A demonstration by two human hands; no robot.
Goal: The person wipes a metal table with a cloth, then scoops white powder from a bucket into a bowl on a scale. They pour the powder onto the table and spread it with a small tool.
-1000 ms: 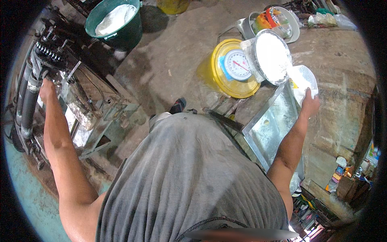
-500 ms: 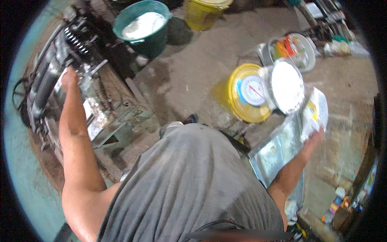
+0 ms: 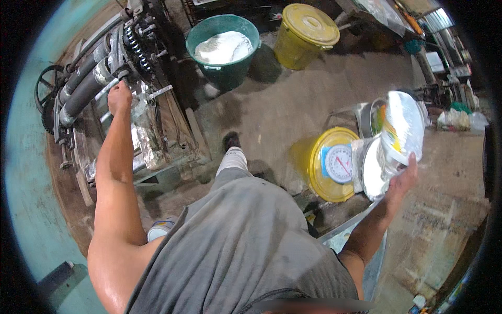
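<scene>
Your left hand (image 3: 120,97) grips the roller machine's (image 3: 91,86) handle while your right hand (image 3: 401,180) clasps a clear plastic bag (image 3: 400,133) lifted above the yellow scale (image 3: 334,165), weighing not yet done.

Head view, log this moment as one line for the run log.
left hand: gripping machine handle | right hand: lifting clear plastic bag | beside: yellow dial scale | floor: green tub of white powder
</scene>
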